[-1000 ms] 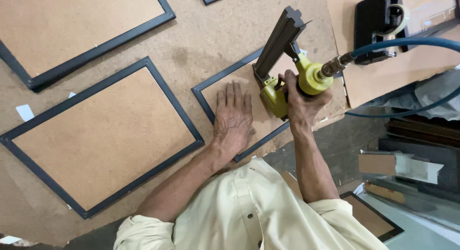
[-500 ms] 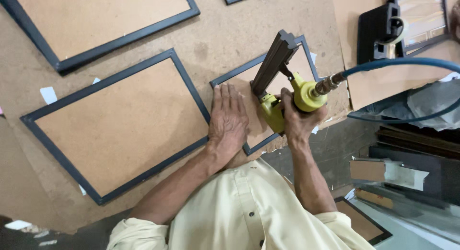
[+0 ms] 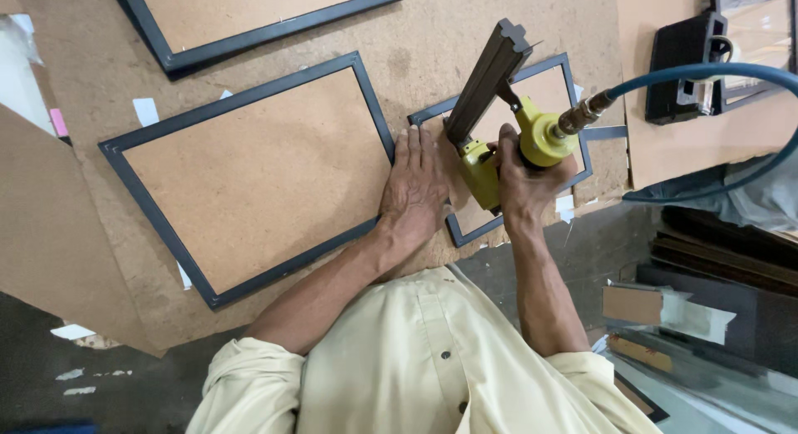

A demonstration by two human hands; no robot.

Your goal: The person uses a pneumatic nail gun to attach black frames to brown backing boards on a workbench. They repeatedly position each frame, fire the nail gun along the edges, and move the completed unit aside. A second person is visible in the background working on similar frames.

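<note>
A brown fibreboard worktop [image 3: 432, 35] fills most of the view. Three dark picture frames lie flat on it, each backed with brown board: a large frame [image 3: 249, 172] in the middle, a second frame [image 3: 258, 10] above it and partly out of view, and a smaller frame [image 3: 532, 93] to the right. Small white paper scraps [image 3: 146, 110] lie on the worktop near the large frame's upper left edge.

I count three dark picture frames with brown backing on the board: one large [image 3: 249, 172], one small [image 3: 532, 143], one at top [image 3: 258, 18]. I see one yellow pneumatic stapler [image 3: 507, 126] and one blue air hose [image 3: 706, 72].
</note>
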